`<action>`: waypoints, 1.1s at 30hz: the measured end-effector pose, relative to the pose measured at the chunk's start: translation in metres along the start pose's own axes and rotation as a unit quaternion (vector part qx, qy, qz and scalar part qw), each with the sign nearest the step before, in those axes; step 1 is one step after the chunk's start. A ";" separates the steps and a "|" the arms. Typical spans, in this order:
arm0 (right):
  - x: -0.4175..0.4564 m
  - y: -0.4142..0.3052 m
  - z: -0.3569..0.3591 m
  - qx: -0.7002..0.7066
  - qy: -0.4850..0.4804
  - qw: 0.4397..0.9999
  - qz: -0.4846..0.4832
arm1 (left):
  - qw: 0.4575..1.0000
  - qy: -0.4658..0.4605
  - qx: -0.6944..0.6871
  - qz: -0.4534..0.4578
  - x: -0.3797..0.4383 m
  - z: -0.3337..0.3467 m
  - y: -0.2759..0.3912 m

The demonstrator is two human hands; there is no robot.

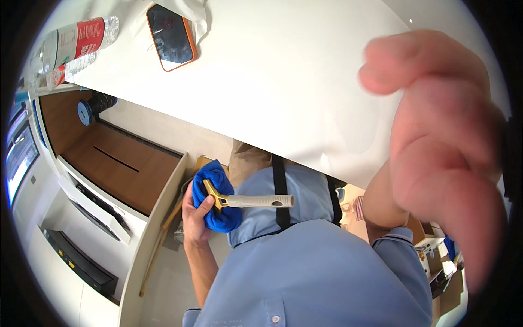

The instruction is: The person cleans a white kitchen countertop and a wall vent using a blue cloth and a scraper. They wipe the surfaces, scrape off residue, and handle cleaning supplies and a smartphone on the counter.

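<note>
My left hand (199, 216) grips a folded blue cloth (218, 171) together with a hand tool (261, 200), a scraper or squeegee by its shape. The tool has a gold, Y-shaped head lying against the cloth and a beige ribbed handle with a hole at its end. My thumb presses on the head, and the handle points right across my waist. Large and blurred, my right hand (445, 131) is raised close to the camera on the right, fingers bent. Nothing is visible in it, but its inner side is partly hidden. Behind it is the white tabletop (278, 90).
A phone in an orange case (171, 36) lies on the tabletop beside white crumpled material (196, 16). Plastic bottles (77, 43) lie at the upper left. Below are a brown-lined open compartment (122, 147), a blue-ended spool (85, 113) and a thin wooden stick (161, 241).
</note>
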State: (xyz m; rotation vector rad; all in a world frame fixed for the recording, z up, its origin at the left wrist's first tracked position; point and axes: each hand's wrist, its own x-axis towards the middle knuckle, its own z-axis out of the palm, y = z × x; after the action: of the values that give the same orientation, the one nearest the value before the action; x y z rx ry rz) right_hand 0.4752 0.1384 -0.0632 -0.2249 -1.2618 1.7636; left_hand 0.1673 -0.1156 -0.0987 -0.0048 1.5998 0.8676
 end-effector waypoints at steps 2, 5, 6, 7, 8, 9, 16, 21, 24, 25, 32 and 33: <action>0.001 0.015 0.002 0.025 -0.010 1.000 0.008 | 1.000 0.012 0.005 0.009 -0.004 -0.002 -0.007; 0.007 0.030 0.001 0.037 -0.019 0.999 0.012 | 0.999 0.013 -0.032 -0.010 -0.005 0.009 -0.001; 0.004 0.028 0.003 0.034 -0.015 0.999 0.008 | 1.000 0.009 -0.020 -0.014 -0.004 0.005 0.001; 0.003 0.026 0.005 0.027 -0.011 1.000 0.003 | 1.000 0.004 -0.009 -0.019 -0.003 0.003 0.003; 0.003 0.021 0.004 0.019 -0.008 1.000 0.001 | 1.000 -0.001 -0.010 -0.020 -0.002 0.003 0.005; 0.004 0.019 0.002 0.009 -0.004 1.000 -0.001 | 1.000 -0.007 -0.011 -0.022 -0.001 0.004 0.008; 0.024 0.020 -0.016 -0.303 0.095 0.948 -0.006 | 0.999 -0.001 0.041 0.007 0.003 0.014 0.017; -0.018 0.073 0.046 -0.269 -0.136 0.939 0.166 | 0.997 -0.064 -0.036 -0.009 0.005 0.023 0.034; -0.040 0.079 0.084 -0.092 -0.186 0.959 0.193 | 0.996 -0.084 -0.022 -0.023 0.009 0.028 0.039; -0.046 0.084 0.088 -0.093 -0.181 0.962 0.183 | 0.995 -0.089 -0.015 -0.030 0.009 0.028 0.038; -0.047 0.088 0.024 -0.293 0.011 0.953 0.072 | 0.997 0.027 -0.064 -0.038 0.001 0.008 0.006; -0.047 0.095 0.010 -0.316 0.008 0.946 0.078 | 0.997 0.045 -0.052 -0.040 -0.001 0.005 0.002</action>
State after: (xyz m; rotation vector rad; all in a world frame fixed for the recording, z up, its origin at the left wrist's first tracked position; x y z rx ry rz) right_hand 0.4408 0.0917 -0.1528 -0.7192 -1.8100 1.4244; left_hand 0.1710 -0.1117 -0.0966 -0.1839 1.6246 0.8978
